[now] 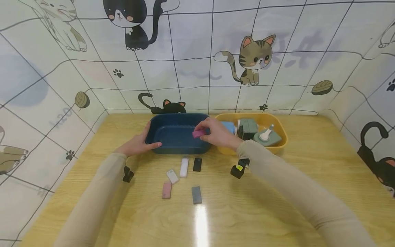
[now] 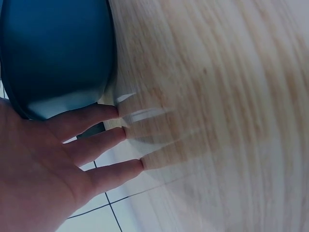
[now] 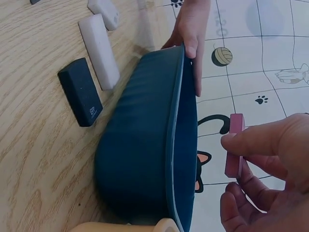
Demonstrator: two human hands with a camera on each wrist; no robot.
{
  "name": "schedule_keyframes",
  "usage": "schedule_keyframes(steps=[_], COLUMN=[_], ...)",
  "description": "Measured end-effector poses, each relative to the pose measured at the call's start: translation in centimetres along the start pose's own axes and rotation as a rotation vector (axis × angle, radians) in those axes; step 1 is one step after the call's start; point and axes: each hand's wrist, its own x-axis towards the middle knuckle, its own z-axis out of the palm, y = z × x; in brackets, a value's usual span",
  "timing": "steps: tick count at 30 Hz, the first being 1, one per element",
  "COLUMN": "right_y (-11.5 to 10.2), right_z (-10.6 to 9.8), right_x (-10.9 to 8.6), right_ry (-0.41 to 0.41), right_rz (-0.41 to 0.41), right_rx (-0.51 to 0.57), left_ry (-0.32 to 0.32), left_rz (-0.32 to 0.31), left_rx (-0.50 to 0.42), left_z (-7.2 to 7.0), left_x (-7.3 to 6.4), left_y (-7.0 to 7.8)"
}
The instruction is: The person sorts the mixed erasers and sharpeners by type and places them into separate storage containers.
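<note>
My right hand [image 1: 213,131] pinches a small pink rectangular block [image 1: 199,133] between thumb and fingers, above the right part of a dark blue bin [image 1: 179,150]. In the right wrist view, the pink block [image 3: 235,145] stands out past the bin's rim. My left hand [image 1: 137,143] rests at the bin's left end, its thumb over the front rim. Three of its fingers [image 2: 99,145] extend straight in the left wrist view. In front of the bin lie a long white block [image 1: 183,167], a black block [image 1: 197,164], a small white one [image 1: 172,176], a dusty pink one [image 1: 166,190] and a grey one [image 1: 196,195].
A yellow bin [image 1: 284,139] stands right beside the blue one. It holds a light blue item [image 1: 228,127], a grey-green boxy item [image 1: 248,128] and a grey-green pump bottle [image 1: 271,138]. A cat-patterned tiled backdrop [image 1: 191,75] rises behind the wooden table [image 1: 247,212] and at both sides.
</note>
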Motion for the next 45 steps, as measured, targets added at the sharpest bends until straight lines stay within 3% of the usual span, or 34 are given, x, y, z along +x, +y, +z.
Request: schedule_keyframes(steps=[25, 33, 45], right_y=[1.5, 2.0, 2.3], right_z=[-0.6, -0.9, -0.7], right_x=[-0.4, 1.0, 4.2], right_ry=[0.040, 0.032, -0.094], right_rz=[0.007, 0.053, 0.118], right_rx=[0.004, -0.029, -0.032], left_ry=[0.000, 0.002, -0.005], left_rz=[0.016, 0.016, 0.005], left_rx=[-0.021, -0.010, -0.027], left_z=[0.3, 0.0, 0.2], left_x=[-0.1, 0.2, 0.0], left_y=[0.4, 0.3, 0.3])
